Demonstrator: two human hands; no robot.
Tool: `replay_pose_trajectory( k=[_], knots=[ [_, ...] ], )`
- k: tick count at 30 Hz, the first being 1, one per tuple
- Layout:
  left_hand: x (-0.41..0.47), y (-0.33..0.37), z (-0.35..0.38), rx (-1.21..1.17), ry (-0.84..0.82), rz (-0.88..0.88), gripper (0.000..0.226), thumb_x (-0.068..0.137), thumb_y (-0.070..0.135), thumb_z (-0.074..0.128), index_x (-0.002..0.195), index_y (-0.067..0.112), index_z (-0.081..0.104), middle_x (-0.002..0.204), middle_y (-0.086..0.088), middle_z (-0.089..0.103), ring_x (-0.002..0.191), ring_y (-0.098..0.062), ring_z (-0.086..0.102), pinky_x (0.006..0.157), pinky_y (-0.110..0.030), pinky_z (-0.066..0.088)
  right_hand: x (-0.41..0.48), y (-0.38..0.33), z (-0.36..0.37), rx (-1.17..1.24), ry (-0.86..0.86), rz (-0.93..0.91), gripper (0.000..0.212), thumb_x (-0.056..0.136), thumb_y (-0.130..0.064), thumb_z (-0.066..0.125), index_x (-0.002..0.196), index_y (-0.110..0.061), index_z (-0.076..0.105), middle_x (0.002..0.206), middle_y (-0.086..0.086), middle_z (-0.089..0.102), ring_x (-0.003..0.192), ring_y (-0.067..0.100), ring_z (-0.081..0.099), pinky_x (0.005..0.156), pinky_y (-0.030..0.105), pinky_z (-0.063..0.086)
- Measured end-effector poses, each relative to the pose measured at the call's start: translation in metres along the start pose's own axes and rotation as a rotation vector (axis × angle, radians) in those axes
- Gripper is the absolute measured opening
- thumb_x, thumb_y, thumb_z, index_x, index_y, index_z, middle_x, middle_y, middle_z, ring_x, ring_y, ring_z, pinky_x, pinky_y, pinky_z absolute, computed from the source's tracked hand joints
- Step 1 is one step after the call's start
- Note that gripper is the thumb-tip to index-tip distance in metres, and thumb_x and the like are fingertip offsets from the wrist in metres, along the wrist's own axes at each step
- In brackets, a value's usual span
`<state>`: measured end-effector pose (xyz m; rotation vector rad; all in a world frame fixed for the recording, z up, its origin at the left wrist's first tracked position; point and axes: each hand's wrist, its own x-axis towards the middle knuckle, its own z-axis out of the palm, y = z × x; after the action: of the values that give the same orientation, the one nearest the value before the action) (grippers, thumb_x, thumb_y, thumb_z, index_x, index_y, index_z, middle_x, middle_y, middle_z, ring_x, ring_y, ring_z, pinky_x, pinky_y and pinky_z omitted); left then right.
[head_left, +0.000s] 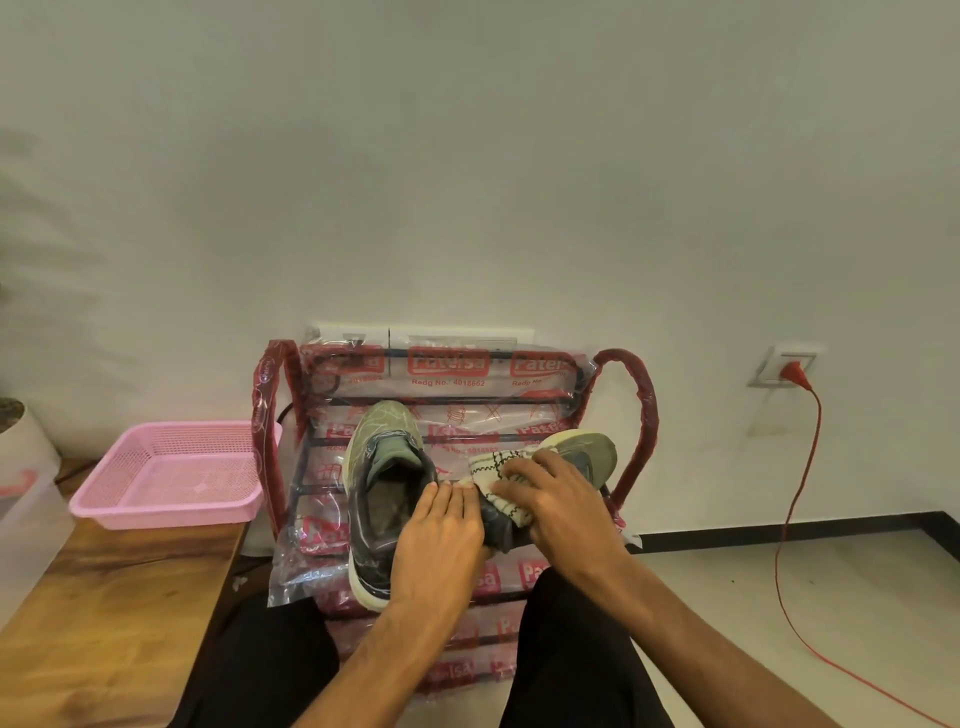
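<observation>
1. Wiping was the step in hand, as I judged it: the right hand (550, 499) pressed a checked cloth (493, 467) onto the right shoe (587, 449), its fingers spread apart and bent a little over the cloth rather than pinching it.
2. The left hand (436, 535) lay flat, fingers straight and close together, across the gap between that shoe's dark heel and the left shoe (384, 467). It seemed to be steadying the pair.
3. Both shoes sat side by side on top of a plastic-wrapped red rack (639, 405), toes pointing to the wall, right in front of the seated person's knees.
4. The next move probably called for drawing the cloth along the upper towards the toe, with the left hand bracing the heel so the shoe did not skid on the slick plastic.
5. The left shoe touched the work and crowded that side.
6. A pink basket (166, 478) stood on a wooden bench (104, 597) to the left. A red cable (800, 493) trailed from a wall socket (784, 364) across the floor, well apart.
</observation>
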<state>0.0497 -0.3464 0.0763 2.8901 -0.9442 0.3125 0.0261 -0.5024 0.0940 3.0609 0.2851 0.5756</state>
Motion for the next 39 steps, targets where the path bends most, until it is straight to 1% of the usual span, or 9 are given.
replay_pose_trajectory(
  k=[7, 11, 15, 19, 22, 25, 29, 34, 39],
  knots=[
    [0.001, -0.002, 0.011, 0.048, 0.012, -0.006, 0.071, 0.099, 0.033, 0.049, 0.150, -0.001, 0.014, 0.155, -0.017, 0.028, 0.146, -0.026, 0.020, 0.120, -0.038, 0.001, 0.013, -0.011, 0.000, -0.056, -0.023, 0.006, 0.045, 0.052, -0.016, 0.091, 0.095, -0.021, 0.076, 0.106, 0.001, 0.068, 0.099, 0.026, 0.061, 0.082, 0.040, 0.055],
    [0.002, 0.001, 0.013, 0.081, 0.019, 0.010, 0.068, 0.099, 0.027, 0.050, 0.149, -0.004, 0.015, 0.153, -0.021, 0.030, 0.145, -0.029, 0.022, 0.121, -0.040, 0.003, 0.018, 0.006, -0.004, -0.115, -0.108, 0.065, 0.056, 0.050, -0.028, 0.094, 0.103, -0.024, 0.074, 0.111, 0.000, 0.067, 0.103, 0.026, 0.060, 0.086, 0.040, 0.053],
    [0.001, 0.004, 0.014, 0.096, 0.023, 0.027, 0.065, 0.099, 0.020, 0.048, 0.148, -0.007, 0.015, 0.152, -0.024, 0.029, 0.145, -0.032, 0.022, 0.118, -0.041, -0.004, 0.028, 0.009, -0.010, -0.110, -0.139, 0.011, 0.045, 0.082, -0.026, 0.074, 0.125, -0.024, 0.063, 0.133, 0.000, 0.053, 0.122, 0.024, 0.044, 0.100, 0.037, 0.039],
    [-0.003, 0.006, 0.007, 0.081, 0.008, 0.064, 0.065, 0.097, 0.006, 0.043, 0.148, -0.009, 0.006, 0.155, -0.028, 0.018, 0.146, -0.035, 0.013, 0.121, -0.045, 0.002, 0.022, 0.012, -0.013, -0.055, -0.145, -0.088, 0.046, 0.074, -0.021, 0.081, 0.118, -0.025, 0.068, 0.129, 0.000, 0.058, 0.118, 0.023, 0.049, 0.093, 0.036, 0.047],
    [-0.003, 0.007, 0.008, 0.072, 0.024, 0.050, 0.064, 0.097, 0.006, 0.043, 0.148, -0.008, 0.006, 0.154, -0.028, 0.020, 0.146, -0.035, 0.014, 0.121, -0.044, 0.002, 0.025, 0.026, -0.012, -0.130, -0.194, 0.006, 0.051, 0.082, -0.031, 0.074, 0.130, -0.027, 0.058, 0.138, 0.001, 0.050, 0.127, 0.024, 0.041, 0.103, 0.039, 0.039],
    [-0.003, 0.008, 0.014, 0.074, 0.010, 0.032, 0.061, 0.097, 0.008, 0.044, 0.147, -0.010, 0.014, 0.151, -0.029, 0.028, 0.144, -0.037, 0.021, 0.121, -0.045, 0.004, 0.026, 0.031, -0.011, -0.150, -0.217, 0.068, 0.050, 0.088, -0.033, 0.067, 0.135, -0.027, 0.054, 0.143, 0.001, 0.044, 0.131, 0.024, 0.035, 0.108, 0.038, 0.033],
    [0.000, 0.008, 0.019, 0.083, 0.000, -0.023, 0.066, 0.080, 0.027, 0.074, 0.133, -0.003, 0.047, 0.131, -0.025, 0.055, 0.130, -0.037, 0.046, 0.117, -0.046, 0.011, 0.017, 0.026, -0.011, -0.015, -0.196, 0.063, 0.047, 0.085, -0.027, 0.069, 0.131, -0.024, 0.059, 0.142, 0.000, 0.047, 0.129, 0.024, 0.037, 0.104, 0.039, 0.036],
    [0.006, 0.015, 0.013, 0.073, -0.026, -0.047, 0.064, 0.087, 0.024, 0.065, 0.133, 0.007, 0.025, 0.140, -0.029, 0.040, 0.139, -0.040, 0.026, 0.120, -0.047, 0.003, 0.008, 0.032, -0.006, 0.077, -0.115, 0.135, 0.049, 0.086, -0.005, 0.061, 0.130, -0.028, 0.060, 0.138, -0.006, 0.049, 0.126, 0.020, 0.040, 0.100, 0.035, 0.040],
    [0.015, 0.015, 0.011, 0.124, -0.044, -0.072, 0.089, 0.084, 0.027, 0.068, 0.144, 0.004, 0.007, 0.139, -0.028, 0.041, 0.138, -0.040, 0.028, 0.120, -0.045, 0.003, 0.001, 0.033, -0.003, 0.137, -0.078, 0.158, 0.051, 0.084, -0.001, 0.058, 0.128, -0.026, 0.062, 0.138, -0.005, 0.050, 0.127, 0.020, 0.039, 0.100, 0.036, 0.040]
  ],
)
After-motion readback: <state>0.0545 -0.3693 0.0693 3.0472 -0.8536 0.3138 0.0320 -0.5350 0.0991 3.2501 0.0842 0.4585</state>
